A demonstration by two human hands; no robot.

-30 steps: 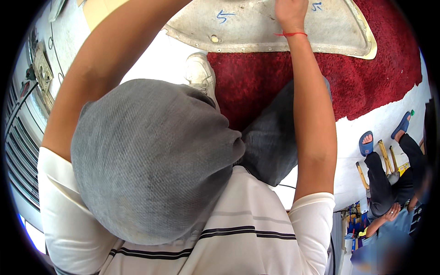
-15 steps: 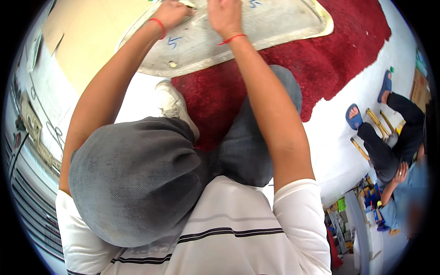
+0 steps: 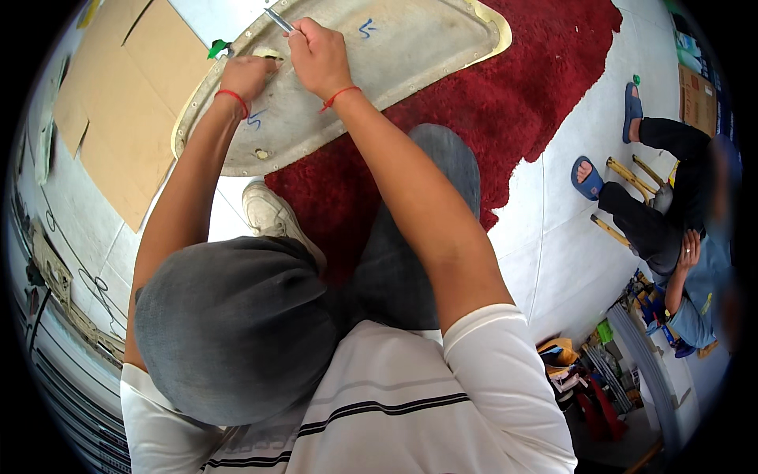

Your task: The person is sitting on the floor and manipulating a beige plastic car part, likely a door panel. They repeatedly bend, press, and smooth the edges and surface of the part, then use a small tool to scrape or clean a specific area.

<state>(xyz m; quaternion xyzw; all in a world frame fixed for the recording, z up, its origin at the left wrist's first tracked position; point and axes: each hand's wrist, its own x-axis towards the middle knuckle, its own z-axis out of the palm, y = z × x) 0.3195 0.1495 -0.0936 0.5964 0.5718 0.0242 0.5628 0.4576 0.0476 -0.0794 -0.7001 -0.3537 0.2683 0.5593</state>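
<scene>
A shallow grey-beige moulded panel [image 3: 379, 75] with a raised rim and blue pen marks lies in front of me, partly over a red carpet piece [image 3: 545, 71]. My left hand [image 3: 246, 77] is closed over the panel's left part, its fingertips beside a small pale-edged opening [image 3: 268, 54]. What those fingers pinch, if anything, is hidden. Just right of it, my right hand [image 3: 320, 59] grips a slim silver metal tool [image 3: 279, 20], whose end sticks out past the thumb toward the far left. The tool's kind does not show.
Tan cardboard sheets [image 3: 126, 95] lie at the left. A green scrap [image 3: 218, 49] sits by the panel's far-left edge. On the right, a seated person in blue slippers [image 3: 586, 178] is near a yellow-legged stool [image 3: 632, 178] and a cardboard box [image 3: 697, 99].
The whole view has shifted, so the panel and both hands appear further left and lower. The silver tool in my right hand now shows. Both hands remain near the opening.
</scene>
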